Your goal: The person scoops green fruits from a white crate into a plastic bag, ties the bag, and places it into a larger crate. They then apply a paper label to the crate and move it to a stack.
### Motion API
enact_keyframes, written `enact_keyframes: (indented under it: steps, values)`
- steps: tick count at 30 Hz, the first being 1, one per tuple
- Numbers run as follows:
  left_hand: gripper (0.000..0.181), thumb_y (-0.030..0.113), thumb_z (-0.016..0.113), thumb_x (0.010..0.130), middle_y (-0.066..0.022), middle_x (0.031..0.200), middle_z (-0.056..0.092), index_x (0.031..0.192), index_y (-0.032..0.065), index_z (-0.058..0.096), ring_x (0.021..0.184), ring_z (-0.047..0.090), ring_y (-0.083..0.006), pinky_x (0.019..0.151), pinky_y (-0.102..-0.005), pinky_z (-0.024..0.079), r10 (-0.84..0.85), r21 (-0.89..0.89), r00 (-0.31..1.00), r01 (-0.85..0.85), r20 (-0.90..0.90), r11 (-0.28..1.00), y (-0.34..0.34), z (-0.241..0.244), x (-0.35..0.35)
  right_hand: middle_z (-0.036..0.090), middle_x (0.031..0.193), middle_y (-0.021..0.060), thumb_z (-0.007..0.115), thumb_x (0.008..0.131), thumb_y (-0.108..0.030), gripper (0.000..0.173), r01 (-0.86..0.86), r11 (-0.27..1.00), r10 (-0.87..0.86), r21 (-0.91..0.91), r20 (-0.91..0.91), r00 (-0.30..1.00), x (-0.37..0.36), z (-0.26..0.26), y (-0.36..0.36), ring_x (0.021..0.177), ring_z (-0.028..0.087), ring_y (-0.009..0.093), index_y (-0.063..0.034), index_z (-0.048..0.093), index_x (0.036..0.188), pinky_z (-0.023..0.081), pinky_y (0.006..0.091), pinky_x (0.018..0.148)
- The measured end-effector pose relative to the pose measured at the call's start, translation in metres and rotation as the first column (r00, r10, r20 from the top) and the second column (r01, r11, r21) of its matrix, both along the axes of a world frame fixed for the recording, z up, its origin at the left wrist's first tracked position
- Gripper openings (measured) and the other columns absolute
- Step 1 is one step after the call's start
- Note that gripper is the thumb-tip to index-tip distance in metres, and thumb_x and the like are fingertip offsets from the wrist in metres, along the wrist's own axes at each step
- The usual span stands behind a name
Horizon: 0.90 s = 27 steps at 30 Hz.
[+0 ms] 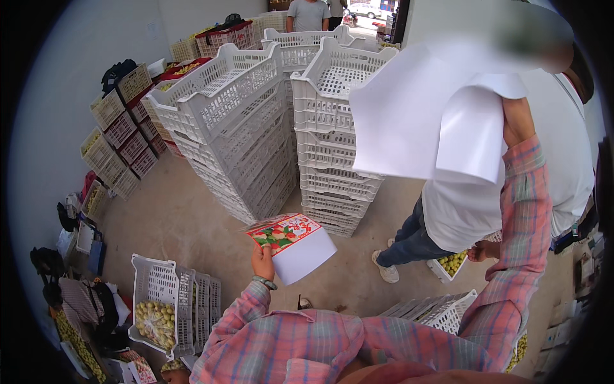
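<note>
My left hand (263, 263), with a bracelet at the wrist, grips folded printed sheets (292, 247). They carry a red border, a fruit picture and printed characters, and a blank white face hangs below. Out to the right, my right hand (517, 119) is raised and holds up large white sheets (403, 115), whose lower edge curls over. The paper hides most of its fingers. Behind those sheets stands a person in a white shirt (463, 216) and jeans.
Tall stacks of white plastic crates (240, 144) (331, 149) rise ahead. Fruit-filled crates (120, 129) line the left wall. Closer on the left, a crate (153, 278) contains bagged fruit (154, 321). A white box of fruit (451, 264) sits by the person. Another person (308, 17) stands near the doorway.
</note>
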<state>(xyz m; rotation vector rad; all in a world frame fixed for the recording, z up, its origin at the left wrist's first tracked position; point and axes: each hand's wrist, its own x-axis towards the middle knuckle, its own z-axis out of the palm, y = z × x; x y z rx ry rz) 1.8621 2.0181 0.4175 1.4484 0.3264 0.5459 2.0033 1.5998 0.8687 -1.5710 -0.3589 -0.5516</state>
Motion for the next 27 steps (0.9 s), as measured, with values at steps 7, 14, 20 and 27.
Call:
enact_keyframes:
  steps: [7, 14, 20, 27]
  values:
    - [0.023, 0.011, 0.045, 0.089, -0.0067, 0.097, 0.060, 0.104, -0.0032, 0.056, 0.085, 0.055, -0.0125, 0.077, -0.0263, 0.043, 0.104, -0.026, 0.994, -0.105, -0.043, 0.994, 0.058, 0.007, 0.024, 0.064, 0.083, 0.0160, 0.049, 0.086, -0.015, 0.019, 0.790, 0.609, -0.489, -0.070, 0.752, 0.443, 0.129, 0.100, 0.088, 0.079, 0.061, 0.033, -0.0040, 0.059, 0.098, 0.049, 0.0404, 0.065]
    - [0.022, 0.008, 0.043, 0.091, -0.0054, 0.095, 0.062, 0.107, -0.0016, 0.054, 0.081, 0.057, -0.0100, 0.072, -0.0248, 0.046, 0.286, -0.138, 0.958, -0.286, -0.022, 0.948, 0.090, -0.006, 0.049, 0.060, 0.100, 0.0202, 0.049, 0.086, -0.019, 0.024, 0.805, 0.551, -0.565, -0.221, 0.612, 0.554, 0.287, 0.064, 0.166, 0.089, 0.060, 0.036, -0.0081, 0.054, 0.107, 0.048, 0.0457, 0.070]
    - [0.024, 0.008, 0.042, 0.090, -0.0063, 0.097, 0.059, 0.108, -0.0037, 0.052, 0.083, 0.055, -0.0112, 0.076, -0.0255, 0.044, 0.360, -0.101, 0.932, -0.363, -0.050, 0.926, 0.101, 0.000, 0.078, 0.064, 0.089, 0.0157, 0.046, 0.090, -0.028, 0.028, 0.651, 0.455, -0.326, -0.607, 0.567, 0.756, 0.379, -0.031, 0.181, 0.082, 0.060, 0.032, -0.0118, 0.056, 0.112, 0.046, 0.0401, 0.073]
    - [0.022, 0.009, 0.042, 0.090, -0.0062, 0.095, 0.060, 0.106, -0.0031, 0.053, 0.081, 0.055, -0.0110, 0.075, -0.0263, 0.044, 0.226, -0.084, 0.961, -0.242, -0.161, 0.967, 0.098, -0.015, 0.128, 0.063, 0.101, 0.0163, 0.040, 0.093, -0.032, 0.034, 0.065, 0.345, 0.175, -0.936, 0.133, 0.975, 0.379, -0.121, 0.162, 0.092, 0.058, 0.034, -0.0155, 0.055, 0.119, 0.045, 0.0412, 0.080]
